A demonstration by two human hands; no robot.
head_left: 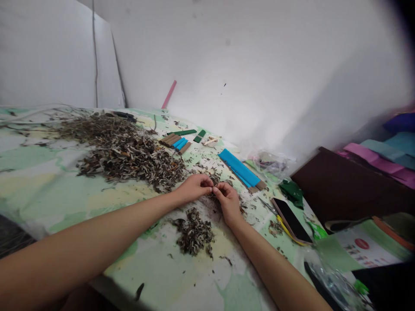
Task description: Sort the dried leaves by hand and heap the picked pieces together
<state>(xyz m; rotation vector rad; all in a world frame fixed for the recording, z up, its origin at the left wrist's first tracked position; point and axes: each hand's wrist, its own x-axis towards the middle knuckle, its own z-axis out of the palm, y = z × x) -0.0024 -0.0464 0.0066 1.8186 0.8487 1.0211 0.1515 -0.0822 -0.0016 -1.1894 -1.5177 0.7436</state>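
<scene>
My left hand [194, 188] and my right hand [229, 202] meet fingertip to fingertip over the table, thumbs against index fingers. Both are closed in a pinch; whatever lies between the fingertips is too small to make out. Dried leaves show behind and under the fingers. Nearer to me, between my forearms, lies a small heap of dried leaves [195, 233]. A much larger pile of dried leaves [129, 157] spreads to the left of my hands. Beyond them lie short brown and blue rolls [179, 144] in a row, and to the right some blue sheets [241, 167] over brown strips.
A phone [292, 219] and yellow-handled scissors [285, 226] lie to the right. Past them stand a dark brown box [350, 190], pink folded material [378, 162] and plastic packaging [337, 280]. Green strips [183, 132] rest near the wall, where a pink stick [169, 94] leans.
</scene>
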